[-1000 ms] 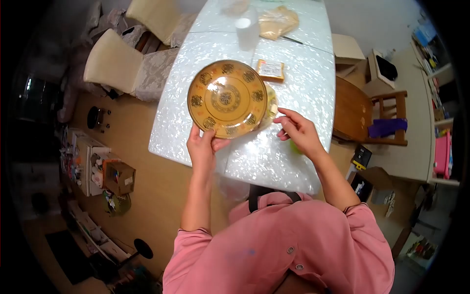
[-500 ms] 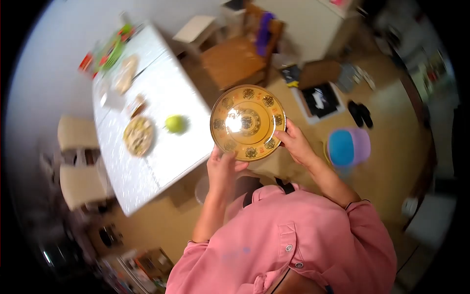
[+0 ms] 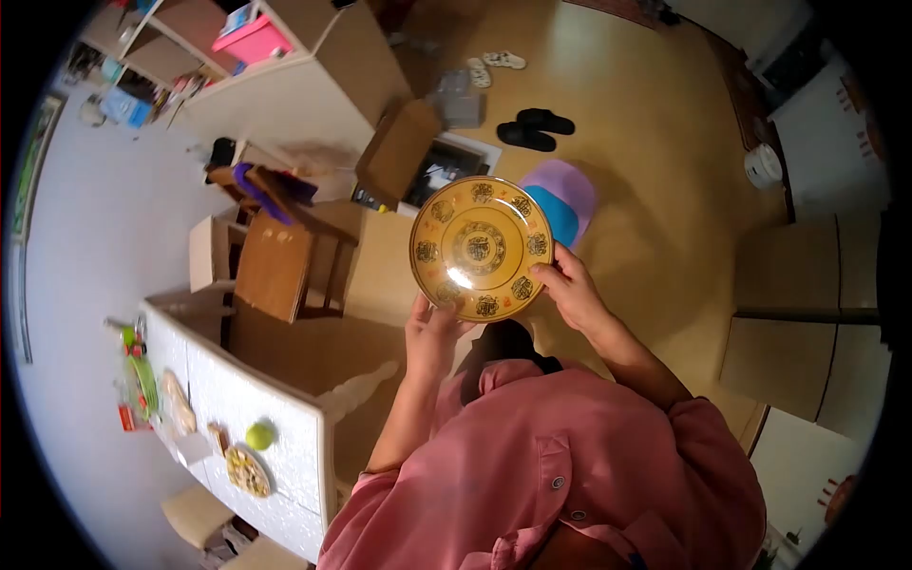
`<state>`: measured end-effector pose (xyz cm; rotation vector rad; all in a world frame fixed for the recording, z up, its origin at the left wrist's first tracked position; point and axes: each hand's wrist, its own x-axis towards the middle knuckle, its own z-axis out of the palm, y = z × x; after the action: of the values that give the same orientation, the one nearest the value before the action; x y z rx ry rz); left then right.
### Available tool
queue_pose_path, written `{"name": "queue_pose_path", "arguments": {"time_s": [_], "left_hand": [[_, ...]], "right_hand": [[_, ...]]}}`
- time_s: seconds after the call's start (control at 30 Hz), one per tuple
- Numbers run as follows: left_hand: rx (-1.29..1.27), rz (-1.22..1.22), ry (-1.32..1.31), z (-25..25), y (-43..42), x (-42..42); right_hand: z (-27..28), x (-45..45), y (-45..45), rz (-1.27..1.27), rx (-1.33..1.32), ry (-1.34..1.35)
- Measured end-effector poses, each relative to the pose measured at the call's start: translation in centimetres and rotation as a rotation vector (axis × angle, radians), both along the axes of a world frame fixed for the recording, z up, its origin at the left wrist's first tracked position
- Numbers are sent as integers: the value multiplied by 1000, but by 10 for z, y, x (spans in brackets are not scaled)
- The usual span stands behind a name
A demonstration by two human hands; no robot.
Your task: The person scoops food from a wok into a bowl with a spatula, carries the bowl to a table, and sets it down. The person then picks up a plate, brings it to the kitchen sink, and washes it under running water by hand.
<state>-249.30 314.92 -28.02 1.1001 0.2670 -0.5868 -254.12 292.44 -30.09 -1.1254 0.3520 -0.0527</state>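
Note:
A round yellow-brown plate (image 3: 480, 248) with dark printed emblems around its rim and centre is held up in front of my chest, its patterned face toward me. My left hand (image 3: 434, 337) grips the lower left edge, fingers partly behind the plate. On the lower right edge, my right hand (image 3: 568, 288) is closed with the thumb over the rim. Light glares off the glossy surface near the bottom of the inner ring.
At lower left, a white table (image 3: 290, 456) carries a green apple (image 3: 259, 436) and a plate of food (image 3: 248, 472). A wooden chair (image 3: 275, 271) stands beyond it. On the floor lie black slippers (image 3: 528, 136), an open cardboard box (image 3: 399, 152) and blue and purple basins (image 3: 570, 190).
My view has swung to the right, so the table now sits at lower left and more floor shows. The plate stays in both hands, about the same distance from me.

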Motion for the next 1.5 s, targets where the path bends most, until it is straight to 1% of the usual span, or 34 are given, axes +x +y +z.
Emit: {"name": "queue_pose_path", "arguments": {"time_s": [0.13, 0.17, 0.27, 0.37, 0.4, 0.43, 0.6, 0.67, 0.73, 0.83, 0.93, 1.03, 1.13, 1.23, 1.27, 1.37, 1.43, 1.5], "left_hand": [[-110, -39, 22, -24, -68, 42], [-128, -46, 17, -36, -77, 47], [-107, -125, 15, -32, -122, 81], [-163, -83, 45, -26, -163, 108], [-161, -101, 13, -42, -172, 106], [-169, -101, 11, -42, -184, 106], [-100, -129, -10, -27, -243, 127], [-73, -137, -30, -29, -266, 135], [-42, -91, -58, -38, -295, 136], [2, 0, -69, -31, -357, 131], [22, 67, -74, -20, -423, 126], [-29, 82, -63, -16, -488, 114], [-68, 82, -81, -14, -546, 110], [-22, 43, -68, -10, -585, 106], [-51, 34, -84, -7, -596, 107], [-23, -12, -54, 8, -625, 127], [-55, -13, -44, 9, -646, 140], [-61, -21, -26, 1, -669, 147]], "right_hand": [[-14, 24, -63, -76, 74, 35], [-28, 25, -72, -81, 60, 44], [-22, 54, -122, -77, 18, 95], [-10, 81, -166, -48, 2, 111], [-33, 73, -175, -55, 8, 79], [-38, 71, -186, -47, 5, 77], [-46, 94, -237, -120, 80, 98], [-45, 106, -262, -113, 120, 115], [-37, 114, -292, -93, 168, 121], [-31, 124, -359, 22, 213, 89], [-12, 130, -424, 74, 202, 102], [-15, 126, -494, 134, 86, 47], [-6, 124, -545, 70, 92, -1], [-1, 115, -589, 56, 87, 87], [0, 114, -600, 52, 85, 66], [6, 125, -626, 38, 84, 18], [13, 133, -647, 16, 69, 57], [7, 134, -669, -1, 44, 93]]}}
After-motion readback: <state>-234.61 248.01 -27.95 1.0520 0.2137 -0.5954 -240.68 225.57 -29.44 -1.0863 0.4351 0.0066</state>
